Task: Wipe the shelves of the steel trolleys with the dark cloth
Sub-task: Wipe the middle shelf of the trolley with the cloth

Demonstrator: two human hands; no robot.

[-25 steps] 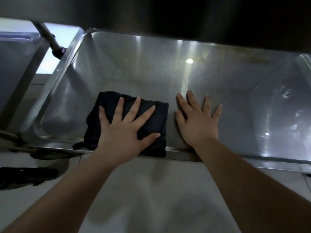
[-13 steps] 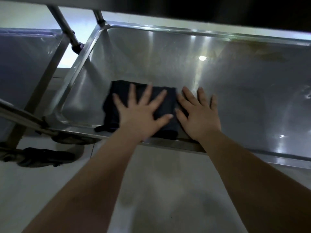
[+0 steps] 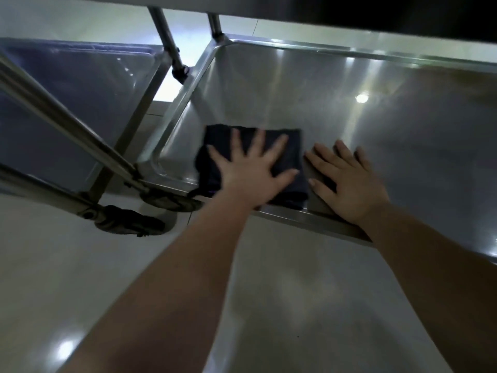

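Note:
The dark cloth point(image 3: 291, 146), folded into a pad, lies near the front left corner of a steel trolley's lowest shelf point(image 3: 390, 125). My left hand point(image 3: 251, 170) presses flat on it with fingers spread. My right hand point(image 3: 349, 181) rests flat on the bare steel just right of the cloth, fingers straight, its heel over the shelf's front rim. A higher shelf overhangs the top of the view.
A second steel trolley shelf point(image 3: 67, 103) stands to the left, with slanted steel posts point(image 3: 53, 117) and a black caster wheel point(image 3: 126, 222) on the pale tiled floor point(image 3: 80, 278). Another caster point(image 3: 172, 201) sits under the near corner of the wiped shelf.
The view has shifted, so the shelf and hands appear further right and the left trolley shows more. The cloth under my left hand has slid a little toward my right hand.

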